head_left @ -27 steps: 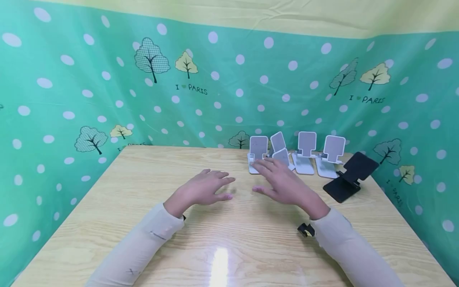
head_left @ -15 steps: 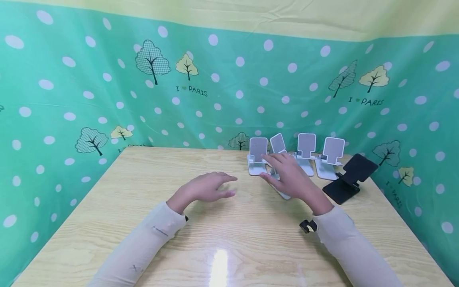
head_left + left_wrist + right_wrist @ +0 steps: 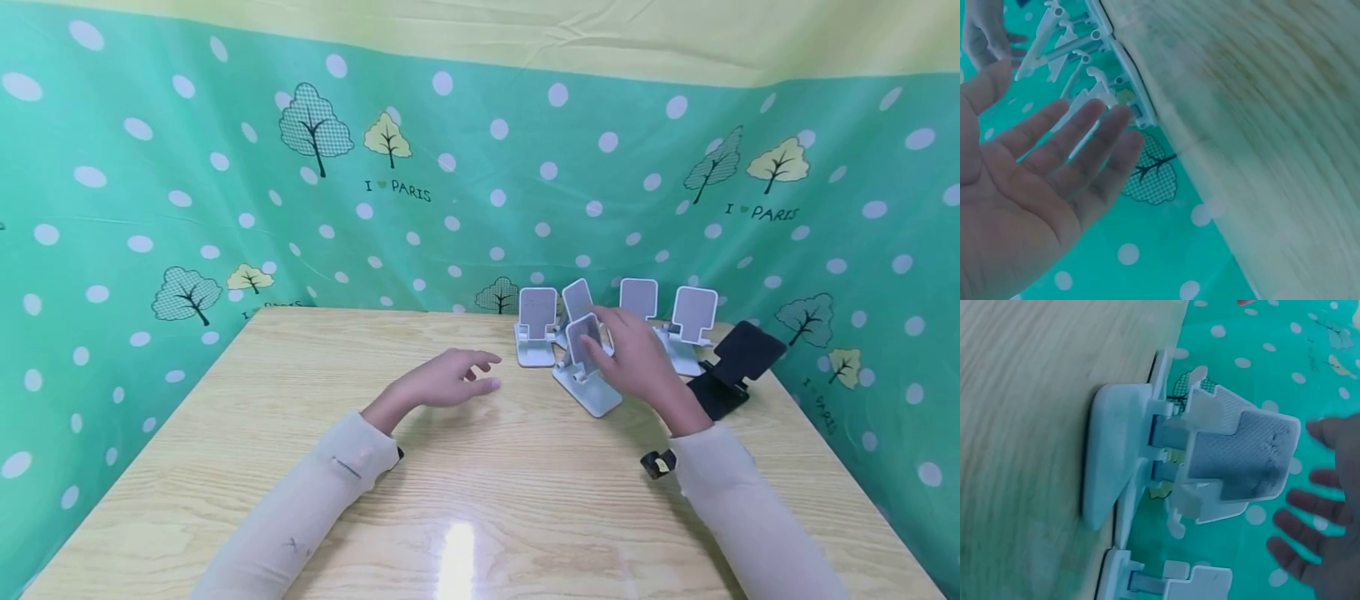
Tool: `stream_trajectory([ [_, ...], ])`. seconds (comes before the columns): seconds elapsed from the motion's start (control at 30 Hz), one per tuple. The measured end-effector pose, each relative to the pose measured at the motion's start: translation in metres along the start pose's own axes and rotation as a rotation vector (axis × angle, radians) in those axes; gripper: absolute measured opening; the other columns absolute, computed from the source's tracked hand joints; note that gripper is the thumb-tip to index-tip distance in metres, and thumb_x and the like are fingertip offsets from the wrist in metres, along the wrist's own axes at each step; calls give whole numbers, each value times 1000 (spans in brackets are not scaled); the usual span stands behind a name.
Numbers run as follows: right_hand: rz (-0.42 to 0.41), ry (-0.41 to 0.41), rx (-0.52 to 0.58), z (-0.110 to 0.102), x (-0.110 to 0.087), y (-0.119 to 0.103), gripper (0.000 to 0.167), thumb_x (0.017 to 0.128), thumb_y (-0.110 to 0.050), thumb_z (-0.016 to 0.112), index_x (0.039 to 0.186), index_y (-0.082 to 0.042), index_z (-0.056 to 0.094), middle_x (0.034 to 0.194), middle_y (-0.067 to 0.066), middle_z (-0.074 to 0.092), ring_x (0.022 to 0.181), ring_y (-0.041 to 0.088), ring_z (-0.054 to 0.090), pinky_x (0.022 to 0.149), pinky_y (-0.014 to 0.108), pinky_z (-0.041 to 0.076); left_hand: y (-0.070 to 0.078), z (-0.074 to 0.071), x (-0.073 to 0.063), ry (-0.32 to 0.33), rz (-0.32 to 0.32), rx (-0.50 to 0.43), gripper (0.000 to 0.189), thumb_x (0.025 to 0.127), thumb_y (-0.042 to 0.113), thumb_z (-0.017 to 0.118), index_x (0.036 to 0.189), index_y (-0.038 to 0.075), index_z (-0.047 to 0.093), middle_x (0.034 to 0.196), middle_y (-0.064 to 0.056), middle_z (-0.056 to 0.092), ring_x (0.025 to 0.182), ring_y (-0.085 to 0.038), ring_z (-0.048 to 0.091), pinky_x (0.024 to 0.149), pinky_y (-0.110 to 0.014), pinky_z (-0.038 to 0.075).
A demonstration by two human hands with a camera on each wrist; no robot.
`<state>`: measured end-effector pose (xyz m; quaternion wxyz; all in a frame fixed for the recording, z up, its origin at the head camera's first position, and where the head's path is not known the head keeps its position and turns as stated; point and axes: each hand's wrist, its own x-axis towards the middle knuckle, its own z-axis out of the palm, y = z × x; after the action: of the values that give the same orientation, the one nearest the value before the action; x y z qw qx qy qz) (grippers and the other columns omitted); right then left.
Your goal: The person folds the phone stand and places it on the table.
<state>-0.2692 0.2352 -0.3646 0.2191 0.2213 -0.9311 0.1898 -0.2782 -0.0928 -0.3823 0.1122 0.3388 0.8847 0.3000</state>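
Observation:
A white phone stand with a grey pad (image 3: 588,393) stands upright at an angle on the table, ahead of the others. My right hand (image 3: 637,354) is at its right side, thumb and fingertips overlapping its pad in the head view. The right wrist view shows those fingers (image 3: 1313,506) spread and apart from the same stand's grey pad (image 3: 1241,456). Above the middle of the table hovers my left hand (image 3: 442,379), holding nothing. In the left wrist view its palm and loosely bent fingers (image 3: 1085,150) show, with white stands beyond.
Directly behind the front stand is another white phone stand (image 3: 576,298). More white stands line the back edge: one at left (image 3: 538,315), two at right (image 3: 694,310), partly covered by my right hand. A black phone stand (image 3: 750,354) sits far right. A patterned green curtain (image 3: 420,242) hangs behind.
My right hand has moved to the right, uncovering the front white phone stand and now partly covering the stands at right. My left hand has shifted slightly right and farther forward.

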Motion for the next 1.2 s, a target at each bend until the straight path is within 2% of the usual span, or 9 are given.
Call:
stream_trajectory([
  [0.17,161,8,64,1,1,10,49,102,-22,62,139,7,52,122,29,62,112,45,60,94,60,52,0,1,9,94,-94,-163,45,105,38,58,139,9,61,127,-7,67,110,-25,67,96,-41,55],
  [0.3,234,-33,147,5,2,19,47,103,-23,62,137,7,54,115,27,64,107,44,63,91,57,55,1,3,15,147,-199,-388,40,105,34,59,132,6,64,126,-9,65,110,-33,66,93,-44,57],
  [0.43,277,-70,241,9,2,25,44,104,-24,60,133,9,57,112,28,66,105,43,65,90,55,56,1,5,21,156,-297,-616,37,106,28,58,131,1,62,130,-16,62,117,-39,63,91,-43,59],
  [0.6,376,-141,394,12,5,27,38,106,-23,57,130,7,62,118,26,68,108,38,65,87,47,58,6,7,25,160,-385,-872,44,107,22,54,142,-4,51,143,-25,52,126,-43,57,100,-45,55],
  [0.7,444,-179,506,15,7,28,36,107,-21,55,129,7,62,122,26,67,110,36,64,90,44,59,9,8,27,158,-419,-975,48,106,21,54,146,-4,46,148,-27,48,128,-43,54,105,-49,51],
  [0.77,478,-191,578,16,8,30,34,108,-18,55,129,8,62,123,27,65,109,35,65,92,45,59,9,10,29,155,-433,-1003,48,106,22,56,146,-4,46,148,-26,48,127,-42,55,105,-49,51],
  [0.83,497,-193,631,17,9,32,32,107,-16,55,127,8,62,121,26,66,104,31,67,90,41,60,10,12,31,156,-441,-1007,48,106,22,56,145,-3,47,147,-26,49,125,-41,56,104,-49,52],
  [1.0,523,-202,786,18,12,33,24,104,-6,58,121,12,58,105,17,69,86,19,68,83,33,62,10,14,36,163,-448,-1009,47,106,21,54,144,-4,46,148,-26,48,123,-40,57,103,-48,53],
  [1.2,587,-209,976,20,14,27,10,101,1,59,108,8,57,91,2,67,82,14,68,89,40,61,9,14,44,168,-438,-1039,49,106,22,53,146,-4,44,149,-26,46,127,-42,54,105,-49,51],
])
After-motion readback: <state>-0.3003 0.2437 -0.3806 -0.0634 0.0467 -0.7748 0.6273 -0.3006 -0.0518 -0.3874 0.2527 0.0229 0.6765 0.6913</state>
